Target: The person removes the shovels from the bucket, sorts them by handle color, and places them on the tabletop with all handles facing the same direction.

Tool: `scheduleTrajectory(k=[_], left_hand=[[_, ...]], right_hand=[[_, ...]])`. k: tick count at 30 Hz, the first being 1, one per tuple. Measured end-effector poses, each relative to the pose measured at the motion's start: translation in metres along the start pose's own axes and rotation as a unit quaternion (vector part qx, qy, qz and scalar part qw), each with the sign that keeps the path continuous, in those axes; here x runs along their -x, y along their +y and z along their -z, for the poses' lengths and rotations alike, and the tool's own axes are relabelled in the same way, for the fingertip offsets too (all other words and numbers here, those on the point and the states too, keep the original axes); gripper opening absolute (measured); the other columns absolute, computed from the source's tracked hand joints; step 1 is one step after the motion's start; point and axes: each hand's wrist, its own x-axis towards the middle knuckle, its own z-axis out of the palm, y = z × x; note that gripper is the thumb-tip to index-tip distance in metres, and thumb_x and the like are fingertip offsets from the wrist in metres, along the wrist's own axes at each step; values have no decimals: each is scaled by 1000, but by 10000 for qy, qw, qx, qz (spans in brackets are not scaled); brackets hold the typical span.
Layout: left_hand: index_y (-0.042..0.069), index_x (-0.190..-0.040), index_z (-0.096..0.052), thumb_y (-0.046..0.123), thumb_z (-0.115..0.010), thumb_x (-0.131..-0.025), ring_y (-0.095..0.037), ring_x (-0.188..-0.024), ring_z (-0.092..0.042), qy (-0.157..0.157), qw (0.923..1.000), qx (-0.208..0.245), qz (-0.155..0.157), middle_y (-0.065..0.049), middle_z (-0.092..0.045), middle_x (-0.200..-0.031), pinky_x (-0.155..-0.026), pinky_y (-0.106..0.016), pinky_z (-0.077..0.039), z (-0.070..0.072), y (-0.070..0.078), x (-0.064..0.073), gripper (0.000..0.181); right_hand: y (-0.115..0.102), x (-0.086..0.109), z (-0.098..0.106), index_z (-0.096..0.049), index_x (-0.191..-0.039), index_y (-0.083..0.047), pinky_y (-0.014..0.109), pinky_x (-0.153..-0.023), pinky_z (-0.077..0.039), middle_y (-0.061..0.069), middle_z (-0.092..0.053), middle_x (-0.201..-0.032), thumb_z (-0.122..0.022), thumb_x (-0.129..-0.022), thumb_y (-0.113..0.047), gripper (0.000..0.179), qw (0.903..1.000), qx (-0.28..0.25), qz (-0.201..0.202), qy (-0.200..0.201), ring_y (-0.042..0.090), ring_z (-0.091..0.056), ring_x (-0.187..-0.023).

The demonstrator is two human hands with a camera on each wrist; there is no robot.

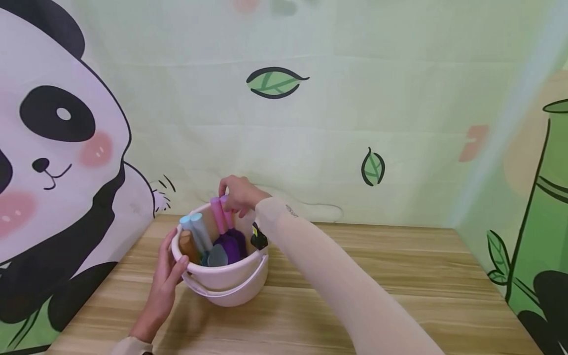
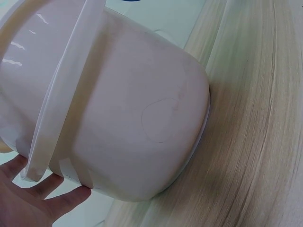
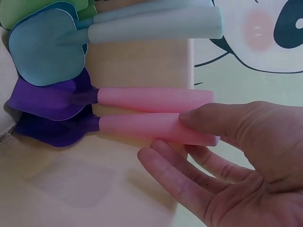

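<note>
A pale pink bucket point(image 1: 230, 295) stands on the table with several toy tools inside. My left hand point(image 1: 163, 283) holds the bucket at its left side, its fingers point(image 2: 68, 202) against the outer wall. Over the far rim, my right hand point(image 1: 241, 193) pinches the pink handle of a purple toy shovel point(image 3: 57, 132), thumb on the near face of the handle. A second purple shovel point(image 3: 52, 99) with a pink handle lies right beside it. Next to these is a blue shovel point(image 3: 45, 47) with a pale blue handle, another blue one partly behind it.
A green piece point(image 3: 35, 12) and an orange-brown piece point(image 1: 188, 246) also sit in the bucket. Its carrying handle point(image 1: 222, 294) hangs down in front. Behind the wooden table point(image 1: 390, 276) hangs a cloth backdrop point(image 1: 333, 123) printed with a panda and leaves.
</note>
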Motion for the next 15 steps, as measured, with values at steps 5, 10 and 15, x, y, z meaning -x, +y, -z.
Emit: scheduleTrajectory(k=[5, 10, 15], left_hand=[[32, -165, -11, 24, -42, -110, -43, -148, -24, -58, 10000, -10, -3, -7, -13, -169, -103, -60, -38, 0, 1, -2, 64], [32, -165, -12, 23, -41, -110, -41, -147, -26, -63, 10000, 1, -8, -6, -14, -168, -97, -30, -47, 0, 1, -1, 63], [32, -165, -14, 23, -41, -110, -40, -145, -28, 2, 10000, 76, 23, -7, -17, -167, -88, -18, -47, -1, 1, 0, 62]], right_hand=[[1, 0, 1, -60, -112, -6, 41, -66, -62, 15, -60, -95, -69, -91, 6, 26, 10000, 15, -8, 37, 39, -70, -96], [2, 0, 2, -60, -110, -5, 40, -66, -62, 16, -60, -95, -69, -90, 8, 25, 10000, 0, 29, 59, 39, -71, -94], [3, -2, 2, -61, -106, -6, 39, -64, -62, 16, -61, -93, -70, -90, 8, 23, 9999, 55, 83, 34, 37, -70, -91]])
